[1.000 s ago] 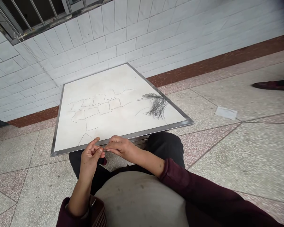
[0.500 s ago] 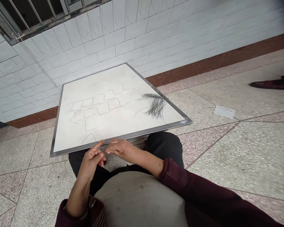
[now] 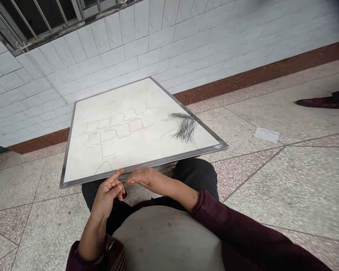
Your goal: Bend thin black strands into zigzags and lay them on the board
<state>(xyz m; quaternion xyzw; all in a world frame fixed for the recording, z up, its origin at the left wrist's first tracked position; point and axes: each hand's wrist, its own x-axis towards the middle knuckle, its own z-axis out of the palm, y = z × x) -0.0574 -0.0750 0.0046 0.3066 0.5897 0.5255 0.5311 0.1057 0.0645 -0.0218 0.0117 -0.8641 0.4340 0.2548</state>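
My left hand is at the near edge of a white board, thumb and fingers pinched on a thin thread-like piece. A small dark red thing shows under its fingers. Just to the right, my right hand has its fingertips pressed together, close to the left thumb, on the same thin piece. Bent black wire-like strands lie in wavy rows on the board. A bundle of short black strands lies near the board's right edge.
The board rests over my knees, its metal frame reaching toward a tiled wall. A barred window is at the upper left. On the floor to the right lies a white paper, and a person's dark shoe is farther right.
My right hand has shifted slightly to the right, and the gap between the two hands' fingertips is a little wider. The view has moved slightly; the strands on the board look the same.
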